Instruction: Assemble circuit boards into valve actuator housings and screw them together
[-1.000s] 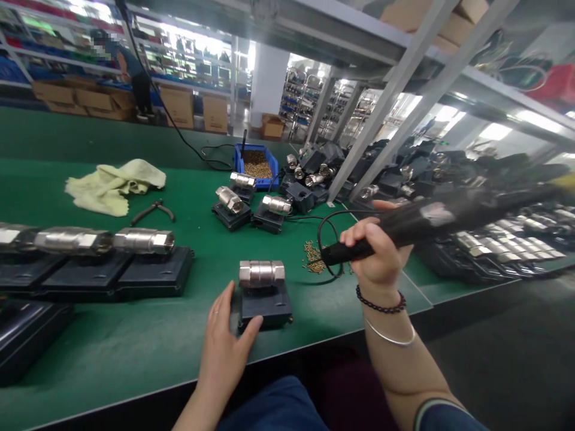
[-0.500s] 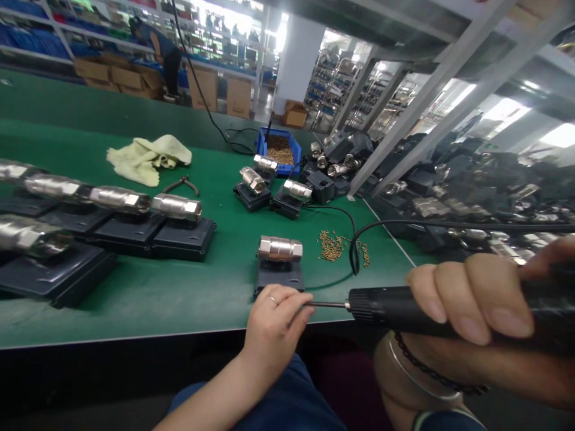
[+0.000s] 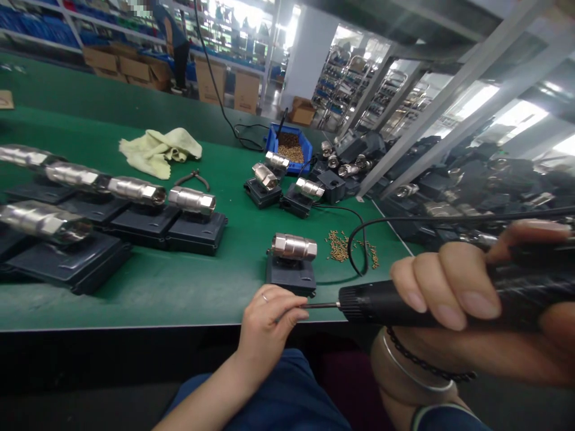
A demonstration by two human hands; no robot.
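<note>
Black electric screwdriver (image 3: pixel 372 304) lies almost level in my right hand (image 3: pixel 449 287), whose fingers wrap round its body. Its thin metal bit (image 3: pixel 326 305) points left. At the bit's tip, my left hand (image 3: pixel 267 317) is pinched closed with thumb and forefinger; any screw between them is hidden. Just beyond my left hand, at the table's front edge, sits a dark grey box (image 3: pixel 291 276) with a silver metal valve fitting (image 3: pixel 294 247) on top. To its right lies a loose pile of small brass-coloured screws (image 3: pixel 339 246).
Several more boxes with fittings (image 3: pixel 193 230) stand in rows at left. Behind are pliers (image 3: pixel 194 178), a yellowish cloth (image 3: pixel 162 151) and a blue bin (image 3: pixel 306 145) of screws. The screwdriver's cable (image 3: pixel 431 216) loops over the table. Metal posts (image 3: pixel 386 158) and heaped units are at right.
The view has shifted, so the table's things appear farther right. Both hands and the screwdriver have moved slightly left relative to the box. Each hand keeps its hold.
</note>
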